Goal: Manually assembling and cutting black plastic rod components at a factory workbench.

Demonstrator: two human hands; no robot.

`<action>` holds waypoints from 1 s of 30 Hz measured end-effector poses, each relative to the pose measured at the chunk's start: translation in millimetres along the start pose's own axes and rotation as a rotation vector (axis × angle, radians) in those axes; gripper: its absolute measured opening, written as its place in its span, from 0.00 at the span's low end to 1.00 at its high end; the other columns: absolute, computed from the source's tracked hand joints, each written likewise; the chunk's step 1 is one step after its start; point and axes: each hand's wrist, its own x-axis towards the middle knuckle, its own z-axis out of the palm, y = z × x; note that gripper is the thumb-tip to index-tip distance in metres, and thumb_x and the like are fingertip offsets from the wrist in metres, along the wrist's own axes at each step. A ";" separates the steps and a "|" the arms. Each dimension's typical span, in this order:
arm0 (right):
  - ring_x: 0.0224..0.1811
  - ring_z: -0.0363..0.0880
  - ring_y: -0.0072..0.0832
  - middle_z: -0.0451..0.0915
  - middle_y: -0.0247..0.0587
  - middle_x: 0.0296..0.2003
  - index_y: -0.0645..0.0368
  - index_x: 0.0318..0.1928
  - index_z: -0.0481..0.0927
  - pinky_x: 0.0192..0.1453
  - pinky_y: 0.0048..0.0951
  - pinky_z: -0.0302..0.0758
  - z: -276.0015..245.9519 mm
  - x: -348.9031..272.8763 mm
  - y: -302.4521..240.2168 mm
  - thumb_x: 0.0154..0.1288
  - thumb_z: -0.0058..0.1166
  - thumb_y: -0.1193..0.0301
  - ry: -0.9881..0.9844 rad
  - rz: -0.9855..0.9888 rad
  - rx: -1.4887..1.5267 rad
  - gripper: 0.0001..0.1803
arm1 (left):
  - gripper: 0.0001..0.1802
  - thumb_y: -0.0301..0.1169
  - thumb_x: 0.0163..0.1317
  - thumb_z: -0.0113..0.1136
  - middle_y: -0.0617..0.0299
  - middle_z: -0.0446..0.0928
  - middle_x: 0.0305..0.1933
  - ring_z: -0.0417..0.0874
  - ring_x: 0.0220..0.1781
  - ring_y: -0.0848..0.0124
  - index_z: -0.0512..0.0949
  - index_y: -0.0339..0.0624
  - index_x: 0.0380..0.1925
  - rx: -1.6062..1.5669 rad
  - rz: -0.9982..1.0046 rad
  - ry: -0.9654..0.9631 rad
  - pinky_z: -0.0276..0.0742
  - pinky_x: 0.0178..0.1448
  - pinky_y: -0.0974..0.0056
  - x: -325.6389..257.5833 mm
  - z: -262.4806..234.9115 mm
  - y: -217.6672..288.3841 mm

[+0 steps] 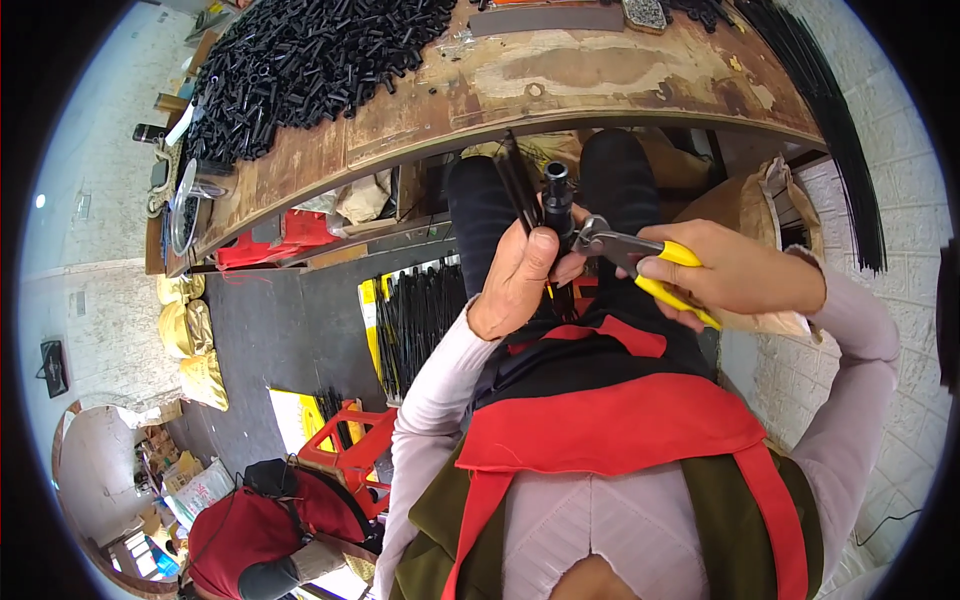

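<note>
My left hand (520, 270) is closed around a black tube (557, 200) with a flared, ring-shaped top, held over my lap. Several thin black rods (517, 180) stick up beside the tube from the same grip, and more dark rods hang below it; together they look like part of an umbrella frame. In my right hand (725, 265) is a pair of pliers (670, 255) with yellow handles. The pliers' metal jaws (592, 235) are against or close beside the tube near my left fingertips; whether they bite on anything cannot be made out.
A big pile of short black tubes (300, 70) covers the left of the worn wooden table (560, 75) in front. Long black rods (830, 120) hang off its right end, above an open paper sack (780, 200). Bundled rods (415, 320), a red stool (350, 445) and another person (250, 535) are at left.
</note>
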 end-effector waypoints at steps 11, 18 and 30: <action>0.32 0.83 0.33 0.80 0.47 0.30 0.64 0.60 0.70 0.39 0.34 0.76 -5.3 -4.9 -11.6 0.72 0.49 0.66 0.053 -0.006 -0.179 0.21 | 0.40 0.64 0.69 0.40 0.68 0.65 0.24 0.64 0.24 0.80 0.72 0.31 0.49 -0.009 0.026 -0.050 0.60 0.30 0.72 9.3 -18.6 1.6; 0.40 0.81 0.47 0.81 0.54 0.41 0.61 0.58 0.72 0.45 0.41 0.75 -35.2 -7.3 -45.4 0.71 0.49 0.71 0.084 0.059 -0.558 0.18 | 0.37 0.60 0.71 0.40 0.68 0.65 0.25 0.64 0.24 0.79 0.69 0.31 0.54 -0.028 -0.019 -0.074 0.61 0.30 0.72 27.6 -13.4 -1.2; 0.47 0.77 0.47 0.77 0.52 0.43 0.54 0.61 0.72 0.50 0.42 0.73 -125.0 80.2 99.7 0.66 0.54 0.53 0.702 -0.144 -0.968 0.28 | 0.28 0.55 0.73 0.42 0.67 0.63 0.21 0.62 0.20 0.76 0.70 0.37 0.50 0.047 0.277 0.852 0.60 0.24 0.69 22.6 -87.7 46.0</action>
